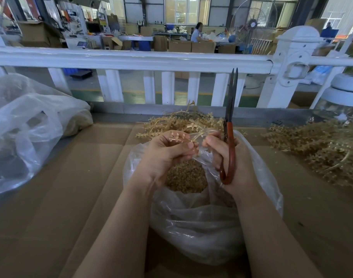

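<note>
Right grip (243,165) is wrapped round the red handle of the scissors (229,127), so that one's fully closed on the tool. The blades point straight up and sit nearly together, with just a sliver of a gap at the tips. Left grip (163,152) has its fingers curled in and is pinching a small tan plastic sprig (176,137) with little knobs along it. A few thin strands run from the sprig toward the right fingers (212,145), but I honestly can't tell if those fingers are touching them or not.

Both hands hover right over the open mouth of a clear plastic bag (201,227), which is sitting on the cardboard-covered surface (71,177) between the forearms. Down inside the bag there's a heap of tan bits (186,178).

Just behind the hands is a pile of uncut sprigs (179,121), and there's a second, bigger pile (320,149) off to the right. On the left is another crumpled plastic bag (31,137) with more tan stuff showing through it. At the far right corner there's a glass jar with a white lid (342,97). A white railing (131,59) runs along the back edge of the surface.
</note>
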### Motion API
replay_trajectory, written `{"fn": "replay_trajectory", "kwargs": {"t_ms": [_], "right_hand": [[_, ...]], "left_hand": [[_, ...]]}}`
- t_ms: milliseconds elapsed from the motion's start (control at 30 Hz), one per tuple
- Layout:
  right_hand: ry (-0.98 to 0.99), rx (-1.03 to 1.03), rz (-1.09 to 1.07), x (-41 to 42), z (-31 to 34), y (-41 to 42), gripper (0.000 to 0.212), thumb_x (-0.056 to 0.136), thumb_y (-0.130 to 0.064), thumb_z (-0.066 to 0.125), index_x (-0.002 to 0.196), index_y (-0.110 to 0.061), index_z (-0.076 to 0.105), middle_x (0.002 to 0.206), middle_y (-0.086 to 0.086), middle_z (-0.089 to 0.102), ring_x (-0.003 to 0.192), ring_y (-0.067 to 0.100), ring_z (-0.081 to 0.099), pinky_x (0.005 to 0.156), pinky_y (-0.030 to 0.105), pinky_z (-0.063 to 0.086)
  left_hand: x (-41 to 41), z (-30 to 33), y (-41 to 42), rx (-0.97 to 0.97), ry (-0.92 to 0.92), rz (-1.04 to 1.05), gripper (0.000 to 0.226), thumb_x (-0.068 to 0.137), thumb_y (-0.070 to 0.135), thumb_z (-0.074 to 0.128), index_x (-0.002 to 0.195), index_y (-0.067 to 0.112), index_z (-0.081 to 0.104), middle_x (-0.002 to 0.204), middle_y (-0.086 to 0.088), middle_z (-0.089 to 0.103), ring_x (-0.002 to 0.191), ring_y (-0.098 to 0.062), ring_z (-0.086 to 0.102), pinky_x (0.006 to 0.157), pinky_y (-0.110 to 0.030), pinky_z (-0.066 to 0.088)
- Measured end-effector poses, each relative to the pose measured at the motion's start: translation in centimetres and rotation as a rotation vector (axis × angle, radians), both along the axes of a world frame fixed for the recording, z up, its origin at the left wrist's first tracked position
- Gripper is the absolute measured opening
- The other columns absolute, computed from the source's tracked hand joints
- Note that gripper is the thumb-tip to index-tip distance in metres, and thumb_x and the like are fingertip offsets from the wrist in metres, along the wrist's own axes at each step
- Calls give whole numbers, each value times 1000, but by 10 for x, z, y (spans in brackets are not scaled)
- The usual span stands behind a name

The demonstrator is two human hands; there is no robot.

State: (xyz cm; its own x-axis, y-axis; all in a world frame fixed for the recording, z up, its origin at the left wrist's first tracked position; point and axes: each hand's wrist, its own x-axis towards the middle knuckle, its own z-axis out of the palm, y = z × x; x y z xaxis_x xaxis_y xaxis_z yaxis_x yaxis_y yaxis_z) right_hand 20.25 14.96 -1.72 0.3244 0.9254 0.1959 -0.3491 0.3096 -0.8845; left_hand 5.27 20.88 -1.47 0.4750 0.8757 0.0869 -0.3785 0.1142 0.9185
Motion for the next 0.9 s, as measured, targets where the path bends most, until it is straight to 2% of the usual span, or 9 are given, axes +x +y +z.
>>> {"fn": "replay_trajectory", "kwargs": {"t_ms": [133,267,333,433,567,633,733,833,900], "right_hand": [[-56,1,-17,1,0,0,12,93,6,61,87,-5,62,79,15,59,44,0,54,45,10,42],[-154,15,-43,3,-2,1,16,93,3,63,84,-9,65,79,12,60,46,1,54,46,10,43],[-161,23,-42,4,-2,1,27,93,3,63,76,-17,70,76,11,59,44,2,51,44,11,40],[-169,4,-29,6,-1,0,37,93,1,64,67,-24,74,74,15,55,40,4,42,40,14,34],[-229,-2,-31,7,-3,0,33,94,-2,65,69,-23,71,76,19,49,41,8,40,40,16,33],[-242,-14,-46,7,-3,1,23,94,-1,65,77,-17,68,72,17,51,42,6,45,42,15,36],[-167,-16,-27,7,-3,2,16,94,-4,66,80,-12,68,67,10,53,39,5,44,38,15,35],[-175,14,-13,6,-3,0,19,93,-17,69,75,-14,68,62,7,53,38,5,44,38,16,35],[-184,36,-12,3,-2,0,20,84,-26,72,81,-7,67,62,1,61,48,5,57,47,17,47]], "left_hand": [[0,-1,1,42,21,34,22,64,4,78,77,15,65,71,-3,67,66,-15,63,61,-22,53],[0,-1,3,125,48,155,37,73,-15,71,95,15,65,82,-5,65,71,-19,60,60,-28,54],[1,-1,3,189,50,218,47,71,-11,74,106,20,67,92,-1,66,81,-17,61,69,-31,58],[0,0,2,286,128,301,42,74,6,69,107,32,71,102,9,68,98,-15,63,92,-34,54],[0,4,0,383,226,276,26,95,10,60,111,27,71,115,3,70,108,-6,64,94,-23,48],[-1,3,0,414,305,199,21,98,13,59,110,24,72,108,5,73,100,-7,67,86,-21,50],[-1,1,-2,423,396,36,14,94,10,63,101,16,74,85,2,73,72,-5,64,69,-18,50],[-1,0,-2,343,366,-52,3,89,7,69,91,8,70,75,-3,68,62,-9,59,64,-21,48],[-3,0,0,225,270,-52,7,79,11,74,84,9,70,72,-5,66,60,-13,56,64,-27,46]]}}
